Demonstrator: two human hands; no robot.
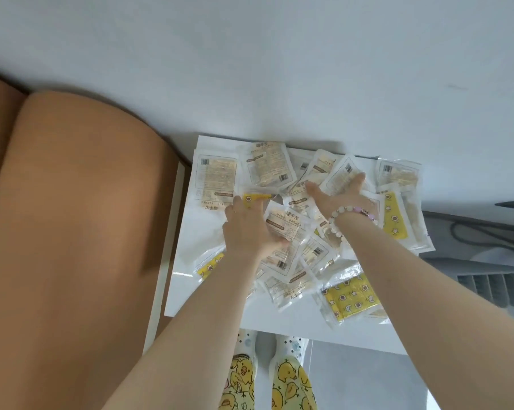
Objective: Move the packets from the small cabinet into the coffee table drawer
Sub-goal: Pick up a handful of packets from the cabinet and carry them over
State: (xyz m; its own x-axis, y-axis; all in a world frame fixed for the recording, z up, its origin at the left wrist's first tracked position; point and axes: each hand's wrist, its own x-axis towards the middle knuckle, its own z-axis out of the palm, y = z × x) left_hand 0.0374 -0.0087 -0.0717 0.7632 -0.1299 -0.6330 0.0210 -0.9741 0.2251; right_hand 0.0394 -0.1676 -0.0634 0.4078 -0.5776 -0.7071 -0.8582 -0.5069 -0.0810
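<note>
left hand (247,229) gripping "hand warmer" packet (287,229), right hand (343,192) spread flat on packets (349,297)

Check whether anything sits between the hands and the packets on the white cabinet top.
Nothing visible does. The left hand is already gripping a packet from the pile, and the right hand lies flat on other packets. The coffee table drawer is out of view, so that path cannot be judged.

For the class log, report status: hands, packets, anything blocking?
Left hand gripping a packet in the pile. Right hand flat, open on the packets. All spread over the white cabinet top. No obstruction seen.
</note>
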